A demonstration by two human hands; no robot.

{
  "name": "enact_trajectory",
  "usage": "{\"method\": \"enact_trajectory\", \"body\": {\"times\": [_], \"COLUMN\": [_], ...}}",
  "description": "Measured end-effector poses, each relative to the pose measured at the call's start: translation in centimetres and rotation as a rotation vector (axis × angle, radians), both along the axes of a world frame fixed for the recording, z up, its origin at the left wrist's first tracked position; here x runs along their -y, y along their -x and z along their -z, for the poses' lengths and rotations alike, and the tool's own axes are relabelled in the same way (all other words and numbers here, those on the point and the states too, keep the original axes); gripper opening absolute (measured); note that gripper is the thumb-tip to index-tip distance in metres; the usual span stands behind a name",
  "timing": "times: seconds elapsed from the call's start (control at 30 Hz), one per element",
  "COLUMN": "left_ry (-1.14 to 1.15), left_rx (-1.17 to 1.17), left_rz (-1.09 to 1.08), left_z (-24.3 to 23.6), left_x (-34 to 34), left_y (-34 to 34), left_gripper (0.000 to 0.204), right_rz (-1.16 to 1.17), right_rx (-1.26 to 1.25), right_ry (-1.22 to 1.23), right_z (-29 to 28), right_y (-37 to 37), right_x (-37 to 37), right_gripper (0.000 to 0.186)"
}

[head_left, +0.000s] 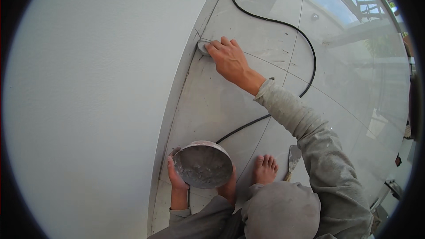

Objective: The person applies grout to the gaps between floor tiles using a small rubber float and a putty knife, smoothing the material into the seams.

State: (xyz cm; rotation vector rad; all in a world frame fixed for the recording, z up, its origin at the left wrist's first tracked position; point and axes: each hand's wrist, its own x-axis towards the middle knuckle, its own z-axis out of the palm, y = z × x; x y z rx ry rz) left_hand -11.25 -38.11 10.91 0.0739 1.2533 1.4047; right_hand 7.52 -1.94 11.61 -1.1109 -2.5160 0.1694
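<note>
My right hand (pixel 228 59) reaches to the foot of the wall, its fingers closed on a small grey pad-like tool (pixel 202 48) pressed at the joint between skirting (pixel 179 84) and floor tiles. At the lower middle, my left hand (pixel 177 177) grips the left side of a round bowl (pixel 201 163) with grey paste smeared inside. A scraper (pixel 293 159) with a wide metal blade and wooden handle lies beside my bare foot (pixel 265 168), partly hidden by my knee and arm.
A white wall (pixel 88 106) fills the left side. A black cable (pixel 310 48) curves across the glossy light tiles (pixel 349 84), passing under my right arm and behind the bowl. Several indistinct objects (pixel 394 188) stand along the far right edge.
</note>
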Motion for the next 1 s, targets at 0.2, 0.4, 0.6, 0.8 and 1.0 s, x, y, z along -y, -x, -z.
{"method": "enact_trajectory", "body": {"times": [0.2,0.4,0.6,0.8,1.0], "left_ry": [-0.009,0.024,0.053,0.063,0.089], "left_rx": [0.012,0.005,0.003,0.037,0.009], "left_rz": [0.001,-0.001,-0.040,-0.051,-0.033], "left_z": [-0.1,0.3,1.0,1.2,0.5], "left_x": [0.0,0.5,1.0,1.1,0.9], "left_y": [0.0,0.1,0.2,0.2,0.1], "left_gripper": [0.058,0.060,0.059,0.059,0.060], "right_rz": [0.041,0.615,0.631,0.579,0.549], "right_rx": [-0.349,-0.890,-0.807,-0.965,-1.072], "right_ry": [0.413,0.567,0.408,0.648,0.659], "right_z": [0.4,1.0,2.2,0.8,-0.5], "right_y": [-0.2,3.0,5.2,4.5,4.2], "right_x": [6.5,2.4,0.5,1.1,1.9], "right_gripper": [0.030,0.029,0.030,0.032,0.034]}}
